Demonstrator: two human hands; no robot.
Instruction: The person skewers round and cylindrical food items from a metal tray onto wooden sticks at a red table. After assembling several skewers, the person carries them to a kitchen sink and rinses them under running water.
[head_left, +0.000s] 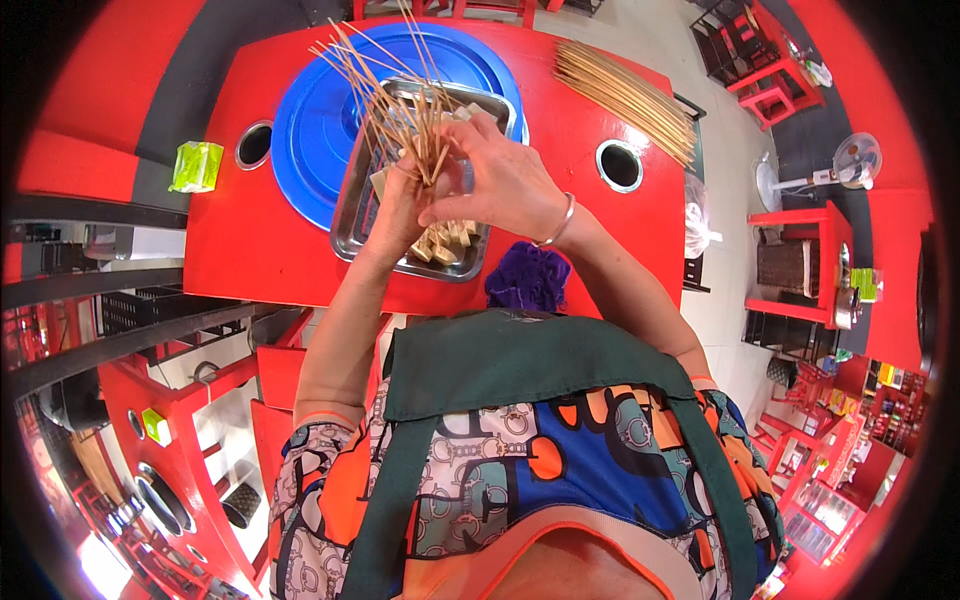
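Observation:
My left hand (406, 201) is closed around a bundle of thin bamboo skewers (366, 86), above a rectangular metal tray (346, 234). The skewers fan out towards the far left, and their gathered near ends sit between my hands. My right hand (504, 169), with a bracelet at the wrist, curves in from the right. Its fingertips touch the bundle and its thumb lies apart below; whether it grips any skewer is hidden. Pale cut food pieces (444, 246) lie in the near end of the tray, with more pale pieces (472, 112) at the far end.
Beneath the tray's far part is a round blue plastic lid (304, 154) on the red table (259, 259). Loose skewers (626, 97) lie in a pile at the far right. A purple cloth (528, 276) sits near my edge. Two round holes (619, 166) pierce the tabletop; a green packet (196, 166) is left.

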